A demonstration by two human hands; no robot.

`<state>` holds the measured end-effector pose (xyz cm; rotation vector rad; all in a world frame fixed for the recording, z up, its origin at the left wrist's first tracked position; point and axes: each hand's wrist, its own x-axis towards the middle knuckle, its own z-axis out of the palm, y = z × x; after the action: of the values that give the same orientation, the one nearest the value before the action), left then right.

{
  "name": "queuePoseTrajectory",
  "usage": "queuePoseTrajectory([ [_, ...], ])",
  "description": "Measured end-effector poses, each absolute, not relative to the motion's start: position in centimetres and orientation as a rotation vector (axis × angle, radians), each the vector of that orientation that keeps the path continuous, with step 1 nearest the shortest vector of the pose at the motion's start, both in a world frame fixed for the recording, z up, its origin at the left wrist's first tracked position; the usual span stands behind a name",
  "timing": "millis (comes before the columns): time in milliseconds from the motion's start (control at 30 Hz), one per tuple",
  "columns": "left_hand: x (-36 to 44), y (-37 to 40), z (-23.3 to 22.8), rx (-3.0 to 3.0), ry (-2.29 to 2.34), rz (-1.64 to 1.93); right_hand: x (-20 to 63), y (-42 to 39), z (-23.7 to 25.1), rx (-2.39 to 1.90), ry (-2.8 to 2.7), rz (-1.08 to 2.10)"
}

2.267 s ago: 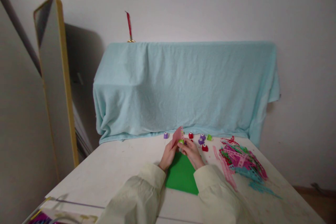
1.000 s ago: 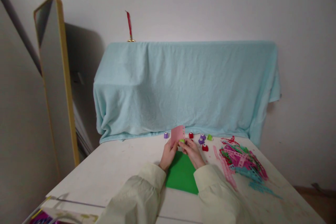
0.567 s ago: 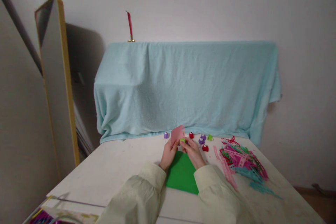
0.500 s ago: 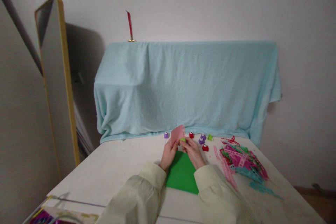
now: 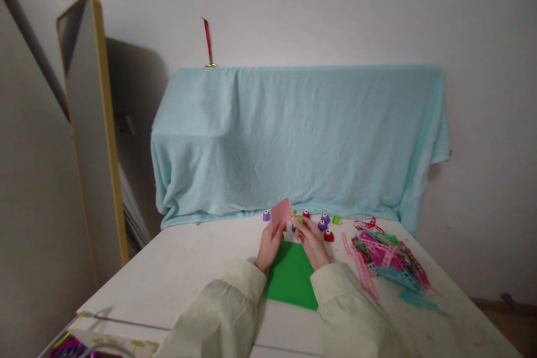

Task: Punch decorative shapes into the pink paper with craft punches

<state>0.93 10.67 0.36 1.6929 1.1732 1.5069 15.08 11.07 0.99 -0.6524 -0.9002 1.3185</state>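
My left hand [image 5: 268, 245] holds a small pink paper sheet [image 5: 281, 212] upright above the white table [image 5: 184, 268]. My right hand [image 5: 311, 241] grips a small green craft punch [image 5: 297, 220] just right of the pink sheet's edge. A green paper sheet [image 5: 291, 277] lies flat on the table under both hands. Cream sleeves cover both forearms.
Small red, purple and green punches [image 5: 325, 226] sit behind my hands. A pile of punched pink, teal and green paper strips [image 5: 388, 260] lies to the right. A light blue blanket [image 5: 293, 134] drapes furniture behind the table. A gold-framed mirror [image 5: 90, 123] leans at left.
My right hand has drawn the green punch a little to the right, off the pink sheet's edge. The pink sheet has tilted slightly left in my left hand.
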Motion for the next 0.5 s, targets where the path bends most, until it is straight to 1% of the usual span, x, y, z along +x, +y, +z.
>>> queuePoseTrajectory([
  [167,0.6,11.0,0.0,1.666,1.228,1.506,16.2,12.0,0.6,-0.588,-0.687,1.315],
  [500,0.7,11.0,0.1,1.616,1.227,1.510,15.8,12.0,0.3,-0.575,-0.635,1.417],
])
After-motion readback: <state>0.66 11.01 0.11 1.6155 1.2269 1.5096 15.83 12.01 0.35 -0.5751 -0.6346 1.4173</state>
